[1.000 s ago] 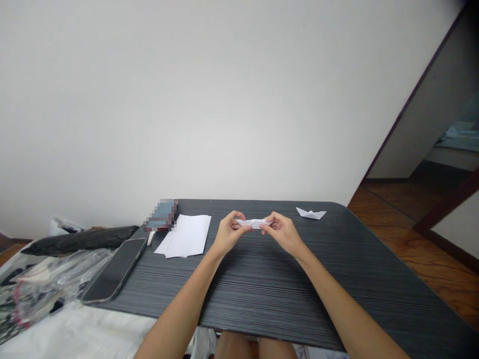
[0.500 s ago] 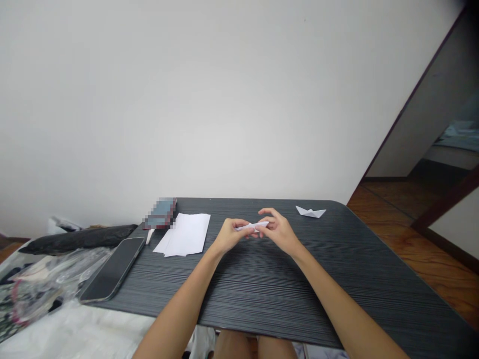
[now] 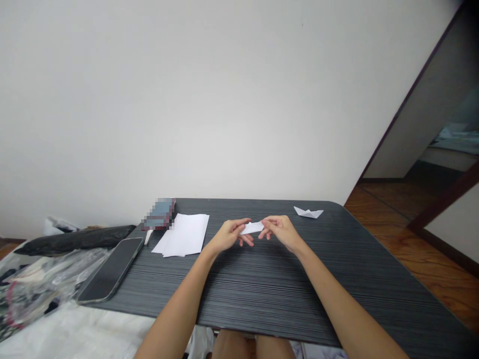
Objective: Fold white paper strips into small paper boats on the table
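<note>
A small piece of folded white paper (image 3: 252, 228) is held up over the dark table, stretched level between my two hands. My left hand (image 3: 229, 234) pinches its left end between thumb and forefinger, with the lower fingers hanging loose beneath. On the other side, my right hand (image 3: 281, 231) grips the right end in the same way. Beyond my right hand a finished-looking white paper boat (image 3: 308, 213) rests near the table's back right corner. To the left of my hands lie several white paper sheets (image 3: 186, 234), loosely overlapped.
The dark wood-grain table (image 3: 262, 294) meets a white wall (image 3: 239, 99) at the back. A phone (image 3: 111, 269) lies at its left edge, and a blurred-out object (image 3: 159, 214) sits behind the sheets. Plastic bags (image 3: 71, 271) and a black folded umbrella-like item (image 3: 75, 239) are piled at left.
The folded paper has turned so a flat, strip-like side faces me; before, it looked boat-shaped and pointed. My hands have spread slightly apart, and my right fingers have closed onto its right end.
</note>
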The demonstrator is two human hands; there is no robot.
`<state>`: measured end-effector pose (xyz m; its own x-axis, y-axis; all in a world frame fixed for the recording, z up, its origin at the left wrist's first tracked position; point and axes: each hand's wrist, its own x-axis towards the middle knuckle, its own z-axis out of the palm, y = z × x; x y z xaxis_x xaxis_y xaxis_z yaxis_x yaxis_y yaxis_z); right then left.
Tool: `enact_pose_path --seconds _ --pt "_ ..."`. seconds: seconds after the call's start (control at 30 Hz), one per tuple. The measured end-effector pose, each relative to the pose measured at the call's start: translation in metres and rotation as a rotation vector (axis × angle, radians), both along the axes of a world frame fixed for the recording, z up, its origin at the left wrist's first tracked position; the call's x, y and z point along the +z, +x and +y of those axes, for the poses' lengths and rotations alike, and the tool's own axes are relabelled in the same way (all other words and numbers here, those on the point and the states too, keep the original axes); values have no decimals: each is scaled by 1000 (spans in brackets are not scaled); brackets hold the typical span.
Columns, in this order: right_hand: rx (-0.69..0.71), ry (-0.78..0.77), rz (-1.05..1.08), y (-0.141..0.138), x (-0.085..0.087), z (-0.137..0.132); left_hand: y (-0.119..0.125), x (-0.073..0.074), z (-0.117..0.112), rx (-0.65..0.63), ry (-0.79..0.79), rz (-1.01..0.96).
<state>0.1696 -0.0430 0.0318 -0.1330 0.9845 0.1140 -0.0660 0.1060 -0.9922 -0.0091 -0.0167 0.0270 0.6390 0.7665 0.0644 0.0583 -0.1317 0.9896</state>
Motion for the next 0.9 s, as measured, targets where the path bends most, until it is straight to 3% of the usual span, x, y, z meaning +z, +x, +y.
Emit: enact_pose_path --seconds 0.33,0.47,0.63,0.9 --pt "-25 5 17 -1 -1 1 -7 1 -3 18 176 135" --pt "-33 10 16 2 -3 2 -10 0 0 47 173 100" --pt "-128 57 -14 18 -3 5 -12 -3 7 199 192 25" --pt "-55 161 -203 22 -4 5 -4 -8 6 177 224 -23"
